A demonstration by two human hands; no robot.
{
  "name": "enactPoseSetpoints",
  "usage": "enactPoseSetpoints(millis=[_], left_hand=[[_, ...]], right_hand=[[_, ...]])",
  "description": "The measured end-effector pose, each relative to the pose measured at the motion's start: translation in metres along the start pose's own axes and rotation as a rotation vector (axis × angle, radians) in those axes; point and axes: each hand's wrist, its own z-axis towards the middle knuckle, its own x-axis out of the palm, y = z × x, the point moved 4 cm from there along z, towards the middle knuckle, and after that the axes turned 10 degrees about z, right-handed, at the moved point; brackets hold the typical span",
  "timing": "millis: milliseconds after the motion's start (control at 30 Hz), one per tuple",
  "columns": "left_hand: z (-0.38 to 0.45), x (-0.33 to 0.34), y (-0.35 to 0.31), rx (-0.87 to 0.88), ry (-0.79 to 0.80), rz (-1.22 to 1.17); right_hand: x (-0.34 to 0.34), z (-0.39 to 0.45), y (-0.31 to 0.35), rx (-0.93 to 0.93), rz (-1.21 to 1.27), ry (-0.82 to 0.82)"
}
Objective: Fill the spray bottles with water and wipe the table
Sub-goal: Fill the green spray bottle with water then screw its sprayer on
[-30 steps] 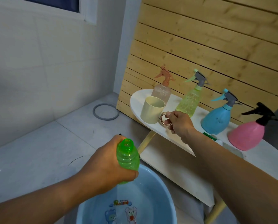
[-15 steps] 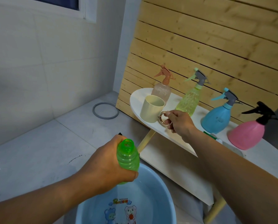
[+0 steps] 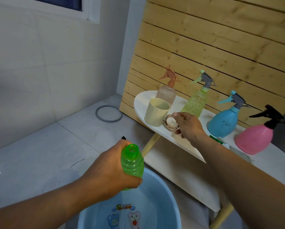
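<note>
Head view showed the left hand (image 3: 108, 172) clamped around an uncapped green bottle (image 3: 132, 160), upright at lower centre over the basin (image 3: 165, 192), while the right hand (image 3: 188, 126) pinched the cup's ring handle (image 3: 171, 122) up-frame.

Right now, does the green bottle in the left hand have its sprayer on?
No, the green bottle in the left hand shows an open, bare neck.
</note>
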Motion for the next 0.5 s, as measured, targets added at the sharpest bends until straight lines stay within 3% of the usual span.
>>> enactPoseSetpoints(millis=[100, 133, 167, 267, 333, 367, 433, 500], left_hand=[[0.002, -0.001, 0.001, -0.007, -0.008, -0.002], [0.002, -0.001, 0.001, -0.007, -0.009, 0.004], [0.002, -0.001, 0.001, -0.009, -0.010, 0.007], [0.004, -0.002, 0.003, -0.024, -0.013, -0.003], [0.006, -0.001, 0.001, -0.035, -0.008, -0.001], [0.006, -0.001, 0.002, -0.044, -0.002, -0.004], [0.006, 0.001, -0.002, -0.048, 0.019, -0.003], [0.005, 0.003, -0.005, -0.047, 0.023, 0.012]], right_hand=[[-0.013, -0.017, 0.019, -0.206, -0.140, -0.199], [-0.014, -0.028, 0.026, -0.266, -0.115, -0.177], [-0.011, -0.040, 0.032, -0.288, -0.065, -0.079], [0.012, -0.095, 0.040, -0.182, 0.088, 0.466], [0.024, -0.135, 0.042, -0.152, 0.133, 0.669], [0.030, -0.149, 0.042, -0.194, 0.074, 0.673], [0.035, -0.167, 0.044, -0.350, -0.127, 0.544], [0.034, -0.172, 0.049, -0.403, -0.178, 0.427]])
